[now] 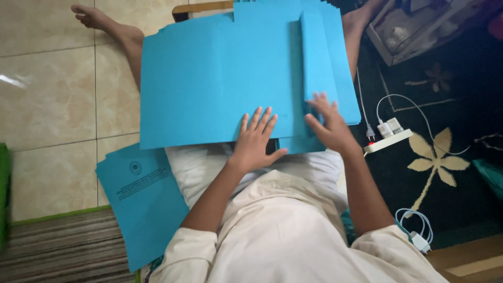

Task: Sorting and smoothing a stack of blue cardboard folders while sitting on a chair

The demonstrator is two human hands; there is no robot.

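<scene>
A large blue card sheet (pixel 220 78) is spread over the lap and a white pillow (pixel 194 165), and the left hand (pixel 255 141) is laid flat on its near edge, fingers open, nothing gripped. A folded strip (pixel 317 57) on the sheet's right side is pressed down by the right hand (pixel 330 126) with spread fingers. More blue sheets (pixel 141 204) are stacked on the floor at the left.

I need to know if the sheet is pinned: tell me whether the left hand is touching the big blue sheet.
Touching. The head view shows the left hand lying palm down on the big blue sheet, fingers spread flat across its lower edge.
</scene>
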